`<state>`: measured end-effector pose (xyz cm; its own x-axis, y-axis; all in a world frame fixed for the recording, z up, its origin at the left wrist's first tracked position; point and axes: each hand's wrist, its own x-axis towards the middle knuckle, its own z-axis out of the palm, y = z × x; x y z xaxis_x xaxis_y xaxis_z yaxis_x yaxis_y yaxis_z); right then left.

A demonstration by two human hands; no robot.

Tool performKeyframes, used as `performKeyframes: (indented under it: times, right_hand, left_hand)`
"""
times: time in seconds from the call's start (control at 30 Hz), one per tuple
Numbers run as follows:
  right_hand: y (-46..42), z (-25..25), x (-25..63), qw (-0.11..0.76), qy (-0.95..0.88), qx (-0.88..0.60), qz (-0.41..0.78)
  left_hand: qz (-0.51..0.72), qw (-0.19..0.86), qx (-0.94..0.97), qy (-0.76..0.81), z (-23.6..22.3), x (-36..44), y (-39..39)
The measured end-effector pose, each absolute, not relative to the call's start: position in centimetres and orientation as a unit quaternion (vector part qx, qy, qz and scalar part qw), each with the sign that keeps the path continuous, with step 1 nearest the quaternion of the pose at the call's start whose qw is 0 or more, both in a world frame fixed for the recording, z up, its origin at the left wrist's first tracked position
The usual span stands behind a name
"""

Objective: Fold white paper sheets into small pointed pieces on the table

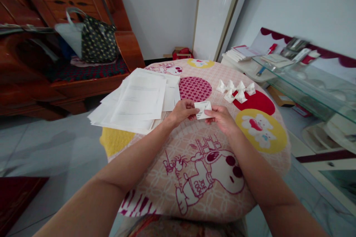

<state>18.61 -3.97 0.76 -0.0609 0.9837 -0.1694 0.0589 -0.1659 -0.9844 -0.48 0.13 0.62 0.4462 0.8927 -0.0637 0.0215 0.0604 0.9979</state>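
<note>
A small folded square of white paper (203, 109) is held up between my two hands over the middle of the round table. My left hand (185, 112) pinches its left edge, thumb on top. On the right side, the thumb and fingers of my right hand (221, 117) grip the same folded paper. Dark printed marks show on its face. Beyond my right hand stand several small folded paper shapes (240, 96) with pointed tops, grouped in rows. To the left of my left hand lies a loose stack of white paper sheets (139, 98) with faint printed lines.
A patterned cloth with cartoon dogs covers the round table (155, 192). At right stands a glass-topped cabinet (306, 85) bearing papers and cups. A wooden bench (91, 85) at left carries a dark patterned bag (98, 40). A white upright unit (213, 14) stands behind.
</note>
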Motion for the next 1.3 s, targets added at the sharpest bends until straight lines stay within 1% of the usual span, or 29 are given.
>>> performKeyframes:
  times: [0.13,0.37,0.5,0.6,0.73,0.8,0.93,1.03,1.1,1.2,1.3]
  right_hand:
    - [-4.0,0.5,18.2,0.443,-0.468,-0.521,0.559]
    - [-3.9,0.6,17.9,0.500,-0.431,-0.544,0.518]
    - [-4.0,0.8,17.9,0.498,-0.429,-0.563,0.501]
    - [-3.9,0.8,17.8,0.485,-0.420,-0.575,0.507]
    - [-3.7,0.8,17.7,0.461,-0.384,-0.581,0.550]
    - [-3.6,0.9,17.8,0.461,-0.379,-0.568,0.566]
    - [-3.6,0.9,18.0,0.509,-0.385,-0.513,0.574]
    - [-3.7,1.0,18.2,0.528,-0.383,-0.485,0.582]
    - [-3.8,1.0,18.2,0.531,-0.384,-0.480,0.584]
    - [-3.9,1.2,18.3,0.527,-0.392,-0.482,0.580]
    - [-4.1,1.1,18.4,0.488,-0.427,-0.503,0.572]
  left_hand:
    - [0.335,0.638,0.584,0.375,0.4,-0.4,-0.1]
    - [0.262,0.665,0.587,0.380,0.8,-0.3,-0.8]
    - [0.249,0.653,0.598,0.393,1.0,-0.1,-1.0]
    - [0.253,0.617,0.633,0.394,0.7,0.2,-1.1]
    - [0.277,0.572,0.682,0.362,0.5,0.2,-1.2]
    - [0.287,0.595,0.673,0.333,0.7,0.1,-1.3]
    - [0.284,0.664,0.629,0.288,1.3,-0.3,-1.4]
    - [0.288,0.674,0.617,0.288,1.3,-0.4,-1.3]
    - [0.309,0.664,0.612,0.300,0.9,-0.4,-1.0]
    - [0.389,0.618,0.602,0.322,0.3,-0.4,-0.4]
    - [0.436,0.555,0.626,0.331,0.0,-0.5,0.2]
